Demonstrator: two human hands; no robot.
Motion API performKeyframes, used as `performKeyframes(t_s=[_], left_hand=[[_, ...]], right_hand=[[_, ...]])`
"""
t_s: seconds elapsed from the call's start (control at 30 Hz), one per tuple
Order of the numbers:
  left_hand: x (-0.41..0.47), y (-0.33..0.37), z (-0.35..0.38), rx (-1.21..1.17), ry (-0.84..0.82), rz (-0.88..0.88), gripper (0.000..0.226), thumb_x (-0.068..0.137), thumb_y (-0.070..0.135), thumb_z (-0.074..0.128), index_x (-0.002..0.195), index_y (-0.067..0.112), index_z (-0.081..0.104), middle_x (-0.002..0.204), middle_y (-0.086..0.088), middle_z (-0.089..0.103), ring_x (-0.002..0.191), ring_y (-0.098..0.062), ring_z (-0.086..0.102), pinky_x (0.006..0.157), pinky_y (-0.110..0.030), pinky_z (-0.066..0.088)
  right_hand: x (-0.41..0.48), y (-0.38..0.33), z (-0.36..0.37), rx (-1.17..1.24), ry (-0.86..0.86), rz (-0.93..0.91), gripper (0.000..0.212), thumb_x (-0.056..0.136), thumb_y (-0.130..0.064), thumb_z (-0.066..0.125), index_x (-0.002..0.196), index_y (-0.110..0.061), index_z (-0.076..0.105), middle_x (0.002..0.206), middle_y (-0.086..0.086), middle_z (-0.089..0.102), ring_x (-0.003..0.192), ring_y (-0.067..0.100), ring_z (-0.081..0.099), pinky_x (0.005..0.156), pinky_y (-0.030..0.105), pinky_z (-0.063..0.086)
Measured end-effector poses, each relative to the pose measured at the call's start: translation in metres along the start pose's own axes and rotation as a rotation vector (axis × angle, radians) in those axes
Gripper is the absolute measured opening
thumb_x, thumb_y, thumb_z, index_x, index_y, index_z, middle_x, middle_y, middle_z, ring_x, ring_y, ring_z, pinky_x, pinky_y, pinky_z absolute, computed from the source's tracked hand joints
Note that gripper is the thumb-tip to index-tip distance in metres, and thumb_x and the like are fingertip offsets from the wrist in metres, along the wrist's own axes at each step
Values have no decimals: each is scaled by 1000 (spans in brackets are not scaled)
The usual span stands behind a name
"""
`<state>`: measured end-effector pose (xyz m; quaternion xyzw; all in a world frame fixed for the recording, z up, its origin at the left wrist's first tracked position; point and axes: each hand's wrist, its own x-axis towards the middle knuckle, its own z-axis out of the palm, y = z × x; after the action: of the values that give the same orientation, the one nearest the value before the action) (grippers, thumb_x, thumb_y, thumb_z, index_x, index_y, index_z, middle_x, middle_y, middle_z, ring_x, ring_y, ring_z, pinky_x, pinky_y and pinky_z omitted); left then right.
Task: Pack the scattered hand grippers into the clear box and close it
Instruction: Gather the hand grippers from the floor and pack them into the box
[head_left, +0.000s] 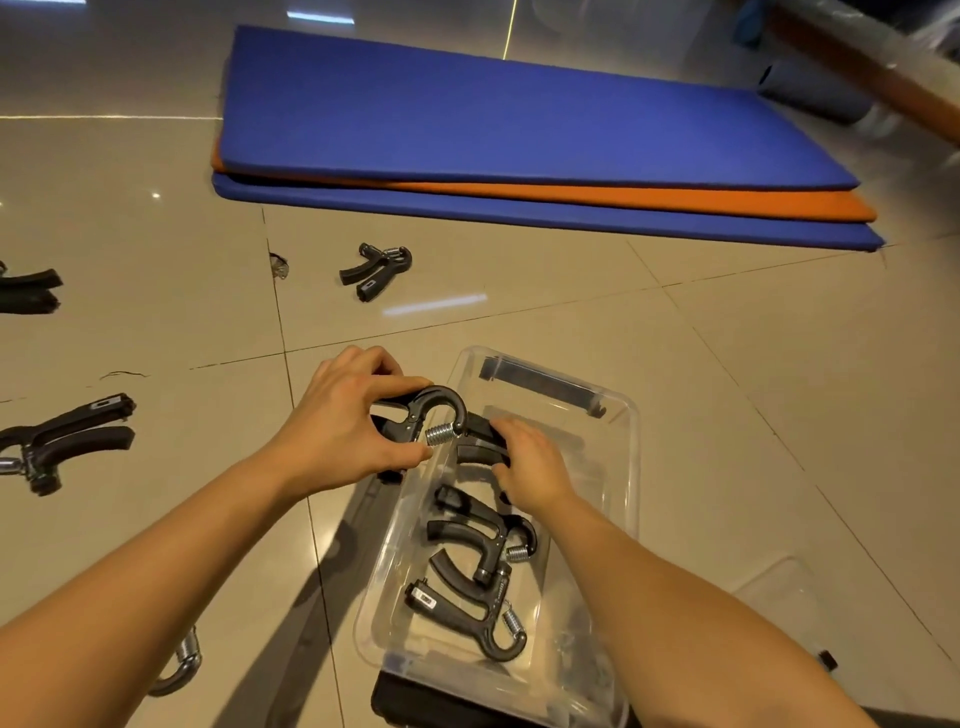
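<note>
Floor view from the head camera, and it's the only angle, so here goes: the clear box sits open on the tiled floor right in front of the person, with its lid lying flat just to the right of it. The left hand has its fingers and thumb curled round the handles of a raised gripper, held right over the box's left rim with the hook and spring end poking in over the box. The right hand is down inside the box, fingers bent over the handles of a far gripper at the far end; looks like a grip, though the palm hides most of it. Two more are already lying in the box, a middle gripper and a near gripper, overlapping a bit. Still out on the tiles: a loose gripper ahead near the mats, an edge gripper cut off at the far left, a left gripper closer in, and a half-hidden gripper peeking out from under the left forearm. Stacked mats, blue with an orange one between, lie well beyond the box.
</note>
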<state>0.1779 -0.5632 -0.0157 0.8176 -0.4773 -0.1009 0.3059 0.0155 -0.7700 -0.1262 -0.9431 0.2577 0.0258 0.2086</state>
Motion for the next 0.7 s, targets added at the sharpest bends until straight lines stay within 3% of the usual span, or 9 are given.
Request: performKeyframes(t_s=[0.17, 0.33, 0.47, 0.6, 0.7], left_hand=[[-2, -4, 3, -50, -47, -11, 71, 63, 67, 69, 128, 38, 66, 102, 18, 48, 102, -9, 42, 90, -33, 39], [-7, -1, 11, -104, -61, -20, 71, 61, 68, 70, 126, 41, 67, 102, 19, 50, 104, -9, 43, 91, -33, 42], [-9, -1, 17, -108, -75, -20, 69, 61, 67, 72, 125, 42, 66, 101, 19, 50, 104, -9, 44, 91, -33, 42], [-9, -2, 20, -106, -67, -19, 68, 62, 67, 72, 125, 44, 66, 102, 21, 50, 105, -9, 44, 90, -31, 41], [-10, -4, 21, -97, -66, -17, 67, 62, 68, 72, 125, 45, 66, 102, 22, 49, 105, -8, 44, 89, -29, 39]], right_hand=[[4, 8, 19, 104, -9, 80, 50, 82, -12, 75, 130, -22, 63, 119, -1, 67, 110, 21, 60, 90, 30, 47], [5, 10, 33, 198, 56, 151, 52, 80, -9, 77, 129, -20, 65, 118, 0, 67, 110, 22, 59, 93, 29, 45], [1, 9, 42, 140, 115, 197, 56, 81, -13, 76, 135, -21, 62, 126, -1, 64, 116, 21, 55, 106, 37, 42], [-4, 13, 49, 118, 190, 344, 56, 83, -28, 79, 136, -27, 62, 121, -2, 56, 117, 21, 49, 107, 40, 41], [-2, 17, 50, 124, 171, 356, 54, 85, -28, 78, 136, -24, 63, 123, 0, 57, 118, 23, 47, 104, 38, 42]])
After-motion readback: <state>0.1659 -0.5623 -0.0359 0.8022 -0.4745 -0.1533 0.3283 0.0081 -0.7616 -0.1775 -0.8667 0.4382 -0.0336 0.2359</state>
